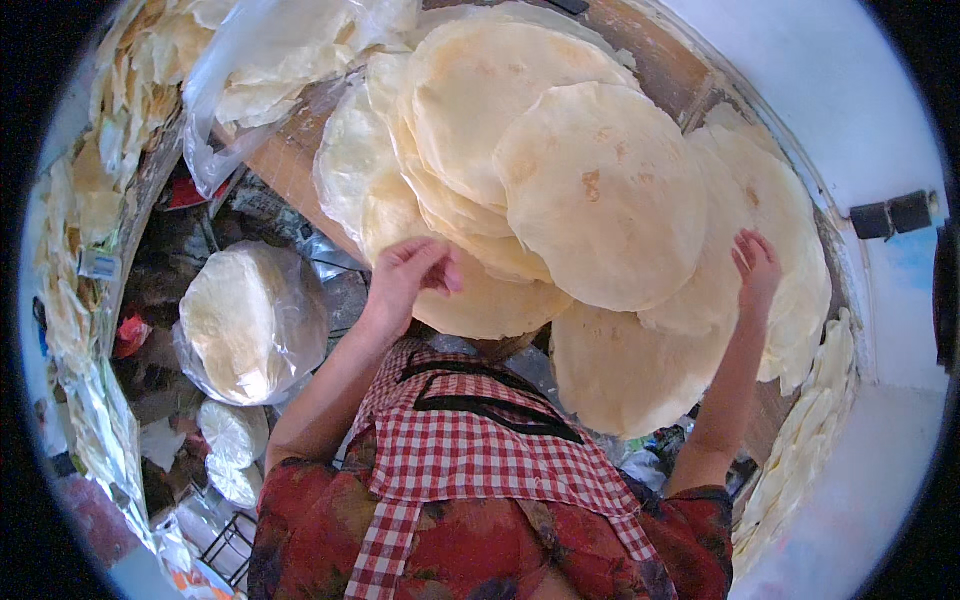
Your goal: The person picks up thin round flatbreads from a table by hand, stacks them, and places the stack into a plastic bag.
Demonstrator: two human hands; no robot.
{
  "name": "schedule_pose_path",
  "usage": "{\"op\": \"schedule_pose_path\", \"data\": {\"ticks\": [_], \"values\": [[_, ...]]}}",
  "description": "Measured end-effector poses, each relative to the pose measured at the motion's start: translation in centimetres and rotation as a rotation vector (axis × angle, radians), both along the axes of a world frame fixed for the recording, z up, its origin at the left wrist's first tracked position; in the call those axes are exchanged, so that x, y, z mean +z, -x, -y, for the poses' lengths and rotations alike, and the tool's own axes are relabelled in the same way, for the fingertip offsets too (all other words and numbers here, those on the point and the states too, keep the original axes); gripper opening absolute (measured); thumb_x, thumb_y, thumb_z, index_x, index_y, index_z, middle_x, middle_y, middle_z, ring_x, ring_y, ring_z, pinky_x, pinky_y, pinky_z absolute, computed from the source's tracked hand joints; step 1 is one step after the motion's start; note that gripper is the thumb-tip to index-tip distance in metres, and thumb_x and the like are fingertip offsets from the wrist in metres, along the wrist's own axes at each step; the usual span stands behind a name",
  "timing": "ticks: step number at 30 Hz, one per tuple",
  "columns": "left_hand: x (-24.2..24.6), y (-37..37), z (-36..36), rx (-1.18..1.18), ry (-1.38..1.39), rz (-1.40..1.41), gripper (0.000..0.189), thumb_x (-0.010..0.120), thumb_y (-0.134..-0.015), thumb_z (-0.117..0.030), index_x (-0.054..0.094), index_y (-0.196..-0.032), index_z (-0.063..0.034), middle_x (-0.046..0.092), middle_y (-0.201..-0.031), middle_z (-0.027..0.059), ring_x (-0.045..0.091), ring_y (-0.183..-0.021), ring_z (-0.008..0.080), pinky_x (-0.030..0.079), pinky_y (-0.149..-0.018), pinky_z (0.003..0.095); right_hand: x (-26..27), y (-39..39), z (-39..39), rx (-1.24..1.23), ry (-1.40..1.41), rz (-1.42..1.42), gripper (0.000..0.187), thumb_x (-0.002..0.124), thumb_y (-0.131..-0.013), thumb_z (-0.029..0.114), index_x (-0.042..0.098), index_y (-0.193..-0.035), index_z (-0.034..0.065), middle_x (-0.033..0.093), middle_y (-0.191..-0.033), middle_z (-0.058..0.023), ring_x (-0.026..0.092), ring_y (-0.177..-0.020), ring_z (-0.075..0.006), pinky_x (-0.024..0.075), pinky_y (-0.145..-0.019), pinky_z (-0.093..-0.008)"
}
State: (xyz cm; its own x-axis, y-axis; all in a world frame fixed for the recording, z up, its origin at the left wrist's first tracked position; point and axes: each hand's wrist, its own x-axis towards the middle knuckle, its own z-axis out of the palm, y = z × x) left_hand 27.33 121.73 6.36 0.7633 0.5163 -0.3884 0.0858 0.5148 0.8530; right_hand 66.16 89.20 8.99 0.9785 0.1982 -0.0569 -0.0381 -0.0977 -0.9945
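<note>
Large round thin flatbreads lie in overlapping stacks on the wooden table before me. One flatbread with brown spots [607,199] is on top in the middle; a pile of others [502,97] reaches out behind it, to its left. My left hand [420,270] is over the near left edge of that pile with its fingers curled; whether they grip an edge is unclear. To the right, my right hand [756,262] is raised over the right-hand flatbreads [787,202], fingers slightly bent and nothing seen in them. A lower flatbread [630,375] juts over the table's near edge.
A clear plastic bag of round flatbreads [251,322] stands low at the left, with smaller wrapped packs [232,450] below it. Plastic sheeting [217,112] and broken flatbread pieces cover the far left. The wooden table edge [300,180] slants past my left hand. A white wall is at the right.
</note>
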Motion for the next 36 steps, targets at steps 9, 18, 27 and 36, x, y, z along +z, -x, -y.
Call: {"op": "schedule_pose_path", "data": {"ticks": [9,18,27,36], "values": [[-5.0,-2.6,-10.5,0.277,-0.005,0.135,0.03,0.051,-0.087,-0.005,0.049,-0.115,0.0057,0.06,-0.102,0.0164,0.061,-0.094,0.0253,0.051,-0.083,0.0327,-1.5,21.6,-24.1,0.564,0.782,0.745,0.056,0.064,-0.08,0.028,0.045,-0.125,0.0026,0.046,-0.131,-0.0154,0.04,-0.124,-0.0281,0.0335,-0.101,-0.0393],[-3.9,-4.2,-19.6,-0.028,-0.008,0.087,0.043,0.056,-0.078,-0.005,0.047,-0.119,0.0065,0.058,-0.108,0.0136,0.057,-0.097,0.021,0.045,-0.087,0.0311,-2.3,21.8,-30.7,0.734,1.126,0.661,0.036,0.062,-0.079,0.026,0.054,-0.107,0.006,0.055,-0.117,-0.014,0.057,-0.099,-0.0324,0.0477,-0.08,-0.0396],[-5.4,-8.3,-21.8,-0.044,0.043,0.038,0.039,0.058,-0.077,-0.008,0.051,-0.113,0.0063,0.061,-0.104,0.0137,0.06,-0.09,0.0239,0.049,-0.08,0.0345,-3.4,21.5,-31.3,0.394,1.244,0.903,0.017,0.051,-0.078,0.013,0.053,-0.093,0.0052,0.061,-0.093,-0.0146,0.062,-0.079,-0.0337,0.0494,-0.065,-0.0457],[-6.7,-11.3,-21.4,0.203,0.152,0.011,0.032,0.066,-0.075,-0.008,0.053,-0.103,0.0029,0.061,-0.097,0.0152,0.063,-0.086,0.0272,0.054,-0.069,0.037,-2.0,18.6,-28.4,0.606,1.328,0.694,0.024,0.059,-0.078,0.027,0.059,-0.085,0.0044,0.061,-0.08,-0.0181,0.061,-0.077,-0.0346,0.0474,-0.065,-0.0442]]}}
